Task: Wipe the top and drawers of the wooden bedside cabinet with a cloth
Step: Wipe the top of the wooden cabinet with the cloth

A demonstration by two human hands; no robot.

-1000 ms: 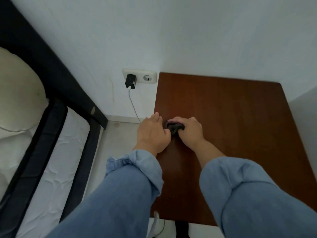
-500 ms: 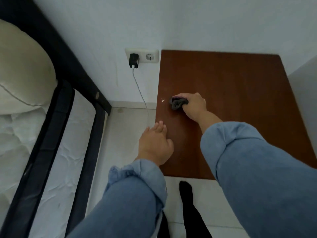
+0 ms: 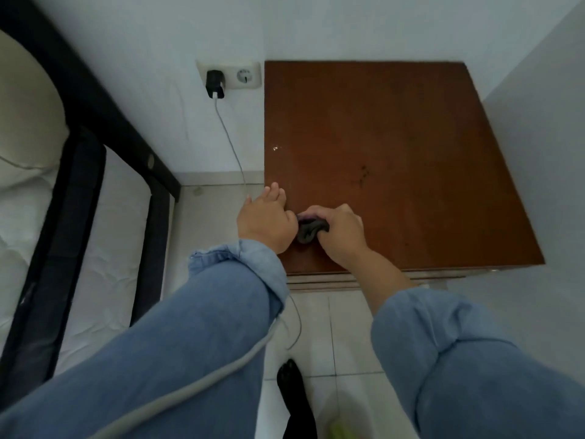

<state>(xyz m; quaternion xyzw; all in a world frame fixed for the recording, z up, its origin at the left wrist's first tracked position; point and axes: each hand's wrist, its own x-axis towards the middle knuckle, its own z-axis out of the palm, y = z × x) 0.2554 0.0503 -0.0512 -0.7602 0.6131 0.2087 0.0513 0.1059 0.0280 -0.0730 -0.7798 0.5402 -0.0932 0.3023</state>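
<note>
My black-socked foot (image 3: 296,397) stands on the floor tiles (image 3: 345,337), just in front of the cabinet (image 3: 395,153). Up on the cabinet's near left corner, my 2 hands meet. My right hand (image 3: 343,234) is bunched tight around the dark cloth (image 3: 310,231), pressing it onto the wood. My left hand (image 3: 267,221) rests at the cabinet's left edge, fingers straight, touching the cloth. Left of the cabinet's far corner, a black charger (image 3: 215,83) sits in the wall socket (image 3: 243,76).
</note>
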